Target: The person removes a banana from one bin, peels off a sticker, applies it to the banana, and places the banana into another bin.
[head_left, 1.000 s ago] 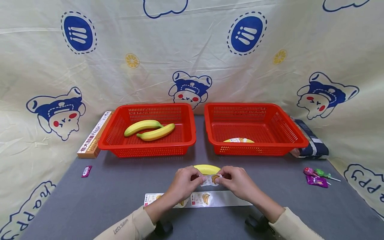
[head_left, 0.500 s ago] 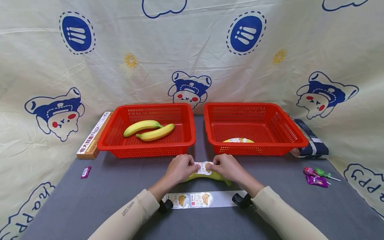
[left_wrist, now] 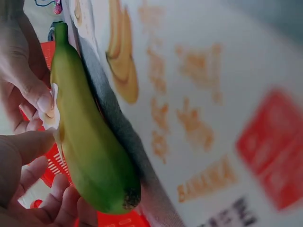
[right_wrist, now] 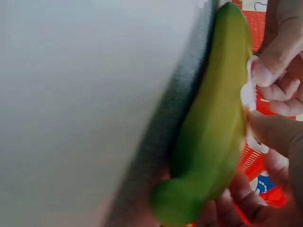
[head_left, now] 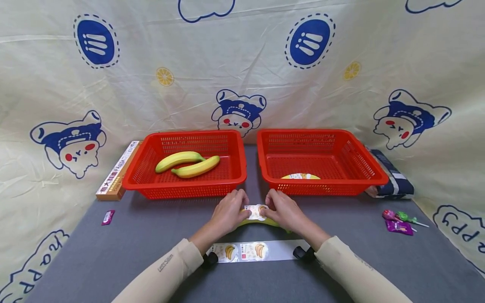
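A yellow-green banana [head_left: 261, 222] lies crosswise on the table, in front of the two baskets. On its upper side sits a white label [head_left: 254, 212] with a banana picture. My left hand [head_left: 228, 213] holds the left part of the banana, thumb on the label and fingers round the far side. At the other end, my right hand [head_left: 285, 211] does the same, its thumb at the label's right part. Both wrist views show the thumbs pressing the label [left_wrist: 56, 109] against the peel, with the green stem [right_wrist: 177, 201] close to the right wrist camera.
A label strip [head_left: 280, 251] with printed banana stickers lies nearer the body. The left red basket [head_left: 185, 191] contains two bananas; the right red basket [head_left: 326, 189] contains a labelled banana. A long box [head_left: 119, 172], a wrapped sweet [head_left: 107, 217], lollipops [head_left: 403, 216] and a dark folded cloth [head_left: 394, 181] lie at the sides.
Both hands carried the label forward from between their fingertips onto the banana. Since then the fingers have moved forward over the far side, while the thumbs stay on the label.
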The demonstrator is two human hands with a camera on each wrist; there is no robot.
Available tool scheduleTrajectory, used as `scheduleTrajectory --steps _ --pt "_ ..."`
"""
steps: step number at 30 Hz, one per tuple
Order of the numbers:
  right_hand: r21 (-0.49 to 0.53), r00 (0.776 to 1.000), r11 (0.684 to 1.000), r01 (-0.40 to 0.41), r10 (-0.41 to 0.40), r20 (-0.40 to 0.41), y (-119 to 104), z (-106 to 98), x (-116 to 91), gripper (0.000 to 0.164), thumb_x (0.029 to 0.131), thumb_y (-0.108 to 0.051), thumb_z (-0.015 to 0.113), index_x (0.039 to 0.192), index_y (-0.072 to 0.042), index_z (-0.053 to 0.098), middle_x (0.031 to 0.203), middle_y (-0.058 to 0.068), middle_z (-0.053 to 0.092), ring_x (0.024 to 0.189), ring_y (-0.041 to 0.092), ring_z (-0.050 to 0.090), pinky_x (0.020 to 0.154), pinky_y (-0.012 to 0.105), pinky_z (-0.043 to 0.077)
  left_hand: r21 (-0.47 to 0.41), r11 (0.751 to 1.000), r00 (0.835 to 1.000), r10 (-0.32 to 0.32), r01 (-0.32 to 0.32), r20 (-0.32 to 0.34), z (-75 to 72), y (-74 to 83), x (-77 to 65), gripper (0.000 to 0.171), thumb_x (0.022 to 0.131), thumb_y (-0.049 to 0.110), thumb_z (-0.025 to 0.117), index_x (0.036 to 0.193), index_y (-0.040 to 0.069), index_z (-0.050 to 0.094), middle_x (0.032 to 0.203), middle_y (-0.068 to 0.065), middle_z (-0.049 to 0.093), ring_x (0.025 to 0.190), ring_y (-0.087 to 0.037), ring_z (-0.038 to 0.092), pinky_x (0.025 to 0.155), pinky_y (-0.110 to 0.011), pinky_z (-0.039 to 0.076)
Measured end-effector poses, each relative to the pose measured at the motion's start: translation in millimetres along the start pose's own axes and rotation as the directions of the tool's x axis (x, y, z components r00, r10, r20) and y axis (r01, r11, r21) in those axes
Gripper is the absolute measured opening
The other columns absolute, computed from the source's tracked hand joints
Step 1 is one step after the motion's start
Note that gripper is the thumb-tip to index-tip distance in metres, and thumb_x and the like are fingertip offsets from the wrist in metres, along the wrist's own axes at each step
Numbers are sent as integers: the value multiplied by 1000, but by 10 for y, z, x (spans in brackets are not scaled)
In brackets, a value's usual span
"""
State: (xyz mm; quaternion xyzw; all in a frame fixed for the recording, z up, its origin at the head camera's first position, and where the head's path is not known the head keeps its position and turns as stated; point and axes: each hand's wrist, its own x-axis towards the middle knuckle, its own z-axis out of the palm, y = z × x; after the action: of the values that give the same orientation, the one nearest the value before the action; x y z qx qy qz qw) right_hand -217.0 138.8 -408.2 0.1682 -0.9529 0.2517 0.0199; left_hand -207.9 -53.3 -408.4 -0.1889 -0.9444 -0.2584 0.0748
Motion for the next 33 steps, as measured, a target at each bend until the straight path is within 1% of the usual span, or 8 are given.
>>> scheduleTrajectory --steps 5,9,11,14,18,22,29,33 --pt "-17 988 990 141 -142 -68 30 50 -67 30 78 -28 75 101 -20 58 89 4 51 80 12 43 68 26 35 43 995 996 91 -90 -17 -1 -15 -72 19 81 24 72 98 23 64 89 -1 52 82 -15 43 63 -23 36" --pt "-63 973 978 201 -206 -101 34 70 -100 29 79 -28 74 105 -22 61 91 3 51 82 12 44 69 27 35 82 991 994 109 -109 8 -5 -4 -85 15 81 27 72 96 25 69 90 -1 53 82 -14 42 65 -23 36" --pt "-49 982 986 160 -164 -95 31 76 -102 33 79 -30 75 107 -19 60 91 3 54 82 12 47 70 28 38 86 991 994 105 -106 15 -2 -3 -89 16 81 26 72 97 25 70 90 -1 53 81 -14 43 65 -23 36" --pt "-18 998 999 37 -38 -49 18 96 -82 44 78 -40 73 110 -14 58 92 3 58 82 14 51 72 32 42 79 993 996 92 -93 20 5 -6 -97 18 81 24 73 98 24 70 88 -1 54 82 -14 44 64 -23 37" --pt "-51 997 996 -78 79 18 1 140 -28 55 76 -53 70 108 -9 60 92 4 60 81 16 53 73 36 45 78 992 995 99 -101 30 23 -9 -106 22 80 23 74 101 21 70 90 -1 54 84 -14 45 68 -25 39" --pt "-71 997 995 -65 69 47 12 156 -7 53 76 -51 71 102 -6 63 88 4 58 78 15 51 72 33 42 93 988 992 116 -120 45 49 -9 -113 27 78 21 75 104 18 67 92 -2 54 88 -15 46 74 -27 42" --pt "87 996 995 -49 42 85 83 95 -20 29 83 -28 70 101 -5 66 92 4 59 83 15 51 76 31 41 107 990 995 83 -88 47 54 5 -121 32 76 23 78 103 14 64 93 -3 53 89 -16 45 78 -29 42" --pt "71 992 993 -94 88 85 63 114 7 35 84 -38 67 96 -4 68 85 3 60 78 14 50 69 29 39 116 989 996 82 -86 43 57 24 -125 32 75 23 79 100 11 63 91 -3 53 89 -17 46 79 -30 42"
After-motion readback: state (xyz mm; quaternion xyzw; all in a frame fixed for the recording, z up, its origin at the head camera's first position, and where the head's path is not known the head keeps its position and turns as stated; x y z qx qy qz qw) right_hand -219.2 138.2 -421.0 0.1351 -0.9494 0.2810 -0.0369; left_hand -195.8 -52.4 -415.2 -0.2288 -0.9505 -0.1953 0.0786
